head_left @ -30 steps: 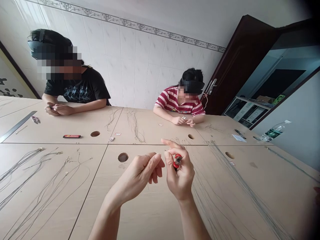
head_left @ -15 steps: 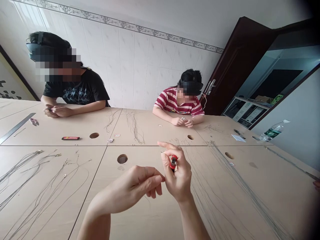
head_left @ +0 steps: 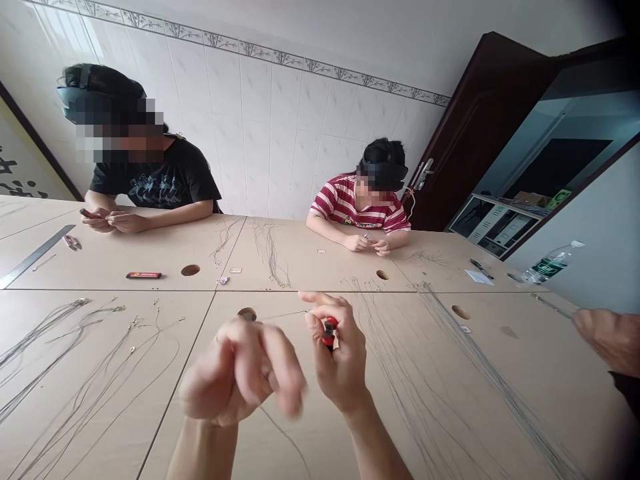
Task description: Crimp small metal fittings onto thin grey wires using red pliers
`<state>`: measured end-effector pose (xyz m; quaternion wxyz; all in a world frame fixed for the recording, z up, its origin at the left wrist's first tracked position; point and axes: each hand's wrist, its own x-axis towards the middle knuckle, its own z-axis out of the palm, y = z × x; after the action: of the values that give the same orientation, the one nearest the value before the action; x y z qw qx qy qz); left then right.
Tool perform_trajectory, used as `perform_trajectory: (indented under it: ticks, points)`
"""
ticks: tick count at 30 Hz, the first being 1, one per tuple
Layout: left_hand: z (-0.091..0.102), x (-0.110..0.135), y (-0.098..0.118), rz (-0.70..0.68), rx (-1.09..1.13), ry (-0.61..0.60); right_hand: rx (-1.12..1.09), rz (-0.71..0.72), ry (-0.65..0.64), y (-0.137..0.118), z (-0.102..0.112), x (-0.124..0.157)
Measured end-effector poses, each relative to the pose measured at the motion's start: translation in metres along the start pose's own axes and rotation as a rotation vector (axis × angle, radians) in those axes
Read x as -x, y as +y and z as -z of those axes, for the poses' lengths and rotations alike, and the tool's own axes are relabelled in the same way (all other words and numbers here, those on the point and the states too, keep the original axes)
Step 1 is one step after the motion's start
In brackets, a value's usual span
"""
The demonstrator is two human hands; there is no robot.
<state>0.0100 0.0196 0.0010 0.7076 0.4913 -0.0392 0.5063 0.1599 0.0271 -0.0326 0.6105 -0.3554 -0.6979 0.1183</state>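
My right hand [head_left: 343, 353] is closed around a small red-and-black lighter [head_left: 329, 331], its metal end pointing up. Between that hand's thumb and fingers is also the end of a thin grey cord [head_left: 283, 313], which runs left and passes behind my left hand. My left hand [head_left: 245, 373] is raised just left of the right one, with a gap between them. Its fingers are bent and smeared by motion, so their grip on the cord is unclear. Below it, a thin grey cord [head_left: 287, 437] curves down over the table.
Bundles of grey cords [head_left: 75, 373] lie at left, more cords [head_left: 480, 367] at right. A red-and-black bar [head_left: 144, 275], a steel ruler [head_left: 37, 257] and a water bottle [head_left: 553, 263] are farther off. Two people sit opposite; another person's hand [head_left: 605, 333] is at right.
My left hand has swung left and turned, away from my right hand. My right hand has shifted slightly left with the lighter. Another person's hand has come in at the right.
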Motion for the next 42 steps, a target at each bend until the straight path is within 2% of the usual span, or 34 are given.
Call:
perform_trajectory:
  ticks: [3,5,7,11,13,16,19,21,24,28,35,42]
  points:
    - [-0.010,-0.005,0.002,-0.214,-0.064,0.476,0.025,0.036,0.006,-0.002,-0.001,-0.001]
    - [-0.015,-0.008,0.007,-0.291,-0.146,0.636,0.037,0.049,0.030,-0.001,-0.002,-0.001]
    - [-0.020,-0.011,0.009,-0.346,-0.210,0.697,0.044,0.059,0.051,0.000,-0.002,0.000]
    - [-0.032,-0.019,-0.002,-0.446,-0.286,0.746,0.105,0.155,0.111,0.004,-0.004,0.001]
    - [-0.038,-0.022,-0.013,-0.439,-0.294,0.780,0.142,0.221,0.174,0.004,-0.005,0.001]
    - [-0.041,-0.023,-0.027,-0.267,-0.290,0.819,0.174,0.240,0.250,0.004,-0.004,0.000]
    - [-0.037,-0.021,-0.035,-0.037,-0.372,0.729,0.193,0.242,0.294,0.004,-0.002,-0.001]
    - [-0.033,-0.021,-0.036,0.026,-0.479,0.675,0.198,0.247,0.308,0.005,-0.001,-0.002]
    - [-0.029,-0.022,-0.037,-0.005,-0.616,0.686,0.214,0.251,0.323,0.005,-0.002,-0.003]
    - [-0.026,-0.024,-0.036,-0.062,-0.644,0.716,0.224,0.271,0.330,0.005,-0.004,-0.003]
    - [-0.024,-0.025,-0.031,-0.016,-0.662,0.688,0.232,0.248,0.306,0.005,-0.003,-0.002]
    - [-0.022,-0.024,-0.028,0.003,-0.639,0.704,0.224,0.294,0.272,0.003,-0.003,-0.006]
